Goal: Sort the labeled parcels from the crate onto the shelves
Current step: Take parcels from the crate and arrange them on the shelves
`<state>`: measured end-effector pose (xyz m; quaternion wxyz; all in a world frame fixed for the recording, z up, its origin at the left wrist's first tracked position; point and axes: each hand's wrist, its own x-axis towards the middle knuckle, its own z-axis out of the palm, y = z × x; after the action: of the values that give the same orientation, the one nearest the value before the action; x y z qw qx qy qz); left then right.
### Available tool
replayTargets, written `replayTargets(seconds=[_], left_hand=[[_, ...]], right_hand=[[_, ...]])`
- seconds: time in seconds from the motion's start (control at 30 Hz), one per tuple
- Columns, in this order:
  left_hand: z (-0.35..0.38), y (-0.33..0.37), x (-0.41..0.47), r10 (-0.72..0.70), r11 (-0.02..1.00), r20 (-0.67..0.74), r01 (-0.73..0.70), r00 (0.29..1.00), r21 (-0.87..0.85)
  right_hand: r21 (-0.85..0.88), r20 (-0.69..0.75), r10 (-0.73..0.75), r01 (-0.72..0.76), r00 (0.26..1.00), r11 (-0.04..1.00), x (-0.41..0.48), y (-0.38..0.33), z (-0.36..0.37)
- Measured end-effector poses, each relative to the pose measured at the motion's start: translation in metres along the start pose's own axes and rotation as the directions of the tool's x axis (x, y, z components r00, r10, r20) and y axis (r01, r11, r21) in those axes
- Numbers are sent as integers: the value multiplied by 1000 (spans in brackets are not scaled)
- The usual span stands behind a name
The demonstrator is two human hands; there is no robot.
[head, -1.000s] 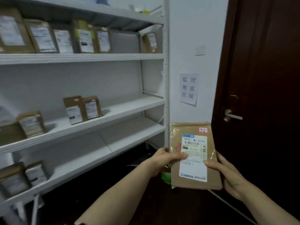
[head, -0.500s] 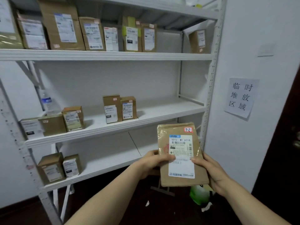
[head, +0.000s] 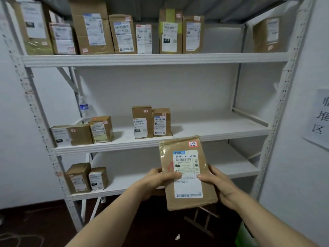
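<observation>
Head view: flat brown parcel (head: 188, 164) held upright in the air between both hands, label side facing the camera. Left hand (head: 158, 179) grips its left edge, thumb laid across the white label, fingers hidden behind. Right hand (head: 219, 184) grips the right edge likewise, thumb tip on the label. Orange sticker (head: 192, 144), above the right hand at the parcel's top corner, reads 3-2-4. Parcel's top edge overlaps the front lip of the middle shelf (head: 222, 129). Just above the left hand, two upright boxes (head: 142, 122) stand touching on that shelf. Lower shelf (head: 231, 168) lies behind both hands. Well right of the right hand, a paper notice (head: 320, 118) on the wall.
</observation>
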<state>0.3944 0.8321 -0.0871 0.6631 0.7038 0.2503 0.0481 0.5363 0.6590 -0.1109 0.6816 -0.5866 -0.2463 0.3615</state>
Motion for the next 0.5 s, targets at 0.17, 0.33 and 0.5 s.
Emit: replayTargets(seconds=[0.17,0.33,0.5], left_hand=[[-27,-7,13,-11,999,-120,17,993,47],[-72,-19,12,-41,980,-213,81,976,179],[-119,-16,19,-43,967,-195,90,980,239]], right_hand=[[-129,91,42,-30,995,991,55,1,5],[-269,125,-49,81,991,960,105,-25,33],[-648,402,57,240,914,723,152,-60,80]])
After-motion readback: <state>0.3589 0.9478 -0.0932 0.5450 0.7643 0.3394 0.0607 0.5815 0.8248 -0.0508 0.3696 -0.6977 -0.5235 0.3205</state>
